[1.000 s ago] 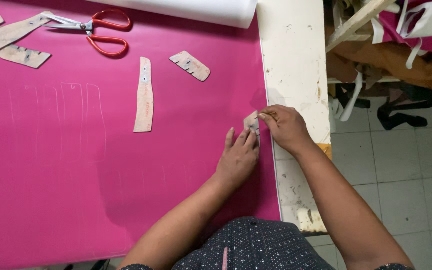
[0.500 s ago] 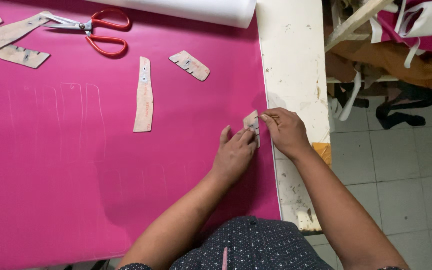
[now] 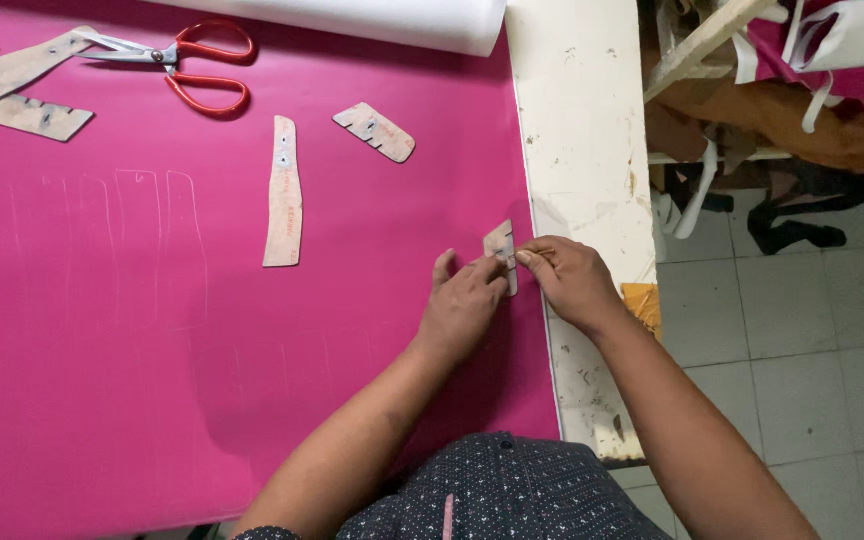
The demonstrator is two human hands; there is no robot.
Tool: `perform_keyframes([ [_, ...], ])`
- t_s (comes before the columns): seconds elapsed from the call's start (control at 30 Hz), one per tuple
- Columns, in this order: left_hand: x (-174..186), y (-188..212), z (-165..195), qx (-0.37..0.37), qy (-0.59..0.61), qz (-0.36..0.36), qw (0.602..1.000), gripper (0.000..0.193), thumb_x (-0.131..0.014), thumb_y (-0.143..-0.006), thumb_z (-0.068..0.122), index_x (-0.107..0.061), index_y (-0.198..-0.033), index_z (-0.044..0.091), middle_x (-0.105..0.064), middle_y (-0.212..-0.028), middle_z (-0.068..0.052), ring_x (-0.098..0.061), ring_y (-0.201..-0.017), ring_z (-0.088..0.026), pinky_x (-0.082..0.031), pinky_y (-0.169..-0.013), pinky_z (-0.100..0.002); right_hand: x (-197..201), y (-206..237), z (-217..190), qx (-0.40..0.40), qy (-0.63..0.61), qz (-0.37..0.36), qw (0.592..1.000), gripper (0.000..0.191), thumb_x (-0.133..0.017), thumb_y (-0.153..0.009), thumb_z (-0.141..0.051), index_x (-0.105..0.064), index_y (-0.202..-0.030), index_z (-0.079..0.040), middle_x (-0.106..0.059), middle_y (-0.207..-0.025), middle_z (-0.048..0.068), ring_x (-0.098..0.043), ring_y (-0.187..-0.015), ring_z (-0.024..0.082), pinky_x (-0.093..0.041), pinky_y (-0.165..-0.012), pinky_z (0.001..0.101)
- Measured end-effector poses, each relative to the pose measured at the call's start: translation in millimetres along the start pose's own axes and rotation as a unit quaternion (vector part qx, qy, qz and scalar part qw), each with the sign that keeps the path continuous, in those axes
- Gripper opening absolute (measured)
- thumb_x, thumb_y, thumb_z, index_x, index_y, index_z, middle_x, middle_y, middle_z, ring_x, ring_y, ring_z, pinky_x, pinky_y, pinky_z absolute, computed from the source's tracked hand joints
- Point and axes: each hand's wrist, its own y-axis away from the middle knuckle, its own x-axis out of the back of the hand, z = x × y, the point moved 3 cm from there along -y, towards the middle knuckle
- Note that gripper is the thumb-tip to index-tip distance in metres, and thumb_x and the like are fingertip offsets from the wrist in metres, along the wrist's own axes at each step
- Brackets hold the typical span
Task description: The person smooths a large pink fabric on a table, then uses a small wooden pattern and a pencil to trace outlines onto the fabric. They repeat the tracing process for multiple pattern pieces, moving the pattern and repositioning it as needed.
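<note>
Far left, cardboard patterns (image 3: 40, 116) and red scissors (image 3: 187, 60) lie idle; faint traced outlines (image 3: 112, 250) mark the pink sheet (image 3: 152, 380). Near its right edge, left hand (image 3: 462, 305) presses a small template (image 3: 501, 252) flat; right hand (image 3: 574, 283) fingers pinch closed against its edge. Tracing looks underway, cutting not begun.

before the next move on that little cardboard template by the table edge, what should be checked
1. Left hand pressing the small cardboard template flat on the pink sheet: ok.
2. Right hand fingertips at the template's right edge: ok.
3. Template fully on the sheet, not over the white table edge: ok.
4. A marking tool in the right hand's grip: cannot tell.
5. Red-handled scissors and long template strip lying apart from both hands: ok.
</note>
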Motion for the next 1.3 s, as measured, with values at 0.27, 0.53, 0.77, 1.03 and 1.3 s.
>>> perform_keyframes([
  [0.27,3.9,0.5,0.0,-0.004,0.019,0.011,1.0,0.019,-0.055,-0.094,0.016,-0.07,-0.106,0.013,-0.063,-0.126,-0.001,-0.059,-0.125,-0.016,-0.027,-0.116,-0.058,2.1,13.5,2.6,0.044,0.03,0.006,0.999,0.022,-0.067,-0.099,-0.024,-0.077,-0.106,-0.006,-0.078,-0.1,0.01,-0.073,-0.091,0.025,-0.056,-0.081,0.0351],
  [0.53,4.1,0.2,-5.1,-0.009,0.046,0.02,0.999,0.016,-0.056,-0.093,0.016,-0.07,-0.101,0.014,-0.06,-0.133,-0.003,-0.056,-0.13,-0.019,-0.026,-0.116,-0.057,-0.3,18.6,9.3,0.006,-0.027,-0.008,1.0,0.022,-0.069,-0.097,-0.025,-0.077,-0.108,-0.007,-0.078,-0.099,0.009,-0.075,-0.089,0.022,-0.058,-0.08,0.0324],
  [0.77,4.7,-6.5,-12.1,0.025,0.035,-0.028,0.999,0.028,-0.053,-0.094,0.013,-0.068,-0.117,0.014,-0.059,-0.139,0.001,-0.055,-0.131,-0.015,-0.025,-0.115,-0.057,4.2,33.9,11.2,0.031,0.005,-0.019,0.999,0.021,-0.067,-0.097,-0.023,-0.076,-0.108,-0.007,-0.077,-0.101,0.009,-0.074,-0.092,0.023,-0.057,-0.082,0.0345],
  [1.03,18.2,-15.3,-20.4,0.007,0.059,-0.051,0.997,0.027,-0.052,-0.093,0.014,-0.072,-0.11,0.018,-0.061,-0.136,0.005,-0.056,-0.128,-0.011,-0.028,-0.111,-0.051,-8.7,51.4,4.6,0.115,0.024,-0.015,0.993,0.016,-0.068,-0.096,-0.021,-0.074,-0.102,-0.007,-0.076,-0.098,0.009,-0.071,-0.093,0.026,-0.056,-0.085,0.0379],
  [1.3,16.0,-17.6,-25.7,0.013,0.061,-0.068,0.996,0.026,-0.053,-0.095,0.018,-0.075,-0.108,0.022,-0.06,-0.139,0.005,-0.056,-0.128,-0.011,-0.026,-0.113,-0.05,-27.3,37.7,-6.9,0.173,0.024,0.025,0.984,0.016,-0.068,-0.097,-0.019,-0.072,-0.104,-0.005,-0.074,-0.098,0.011,-0.069,-0.092,0.03,-0.055,-0.084,0.0402],
])
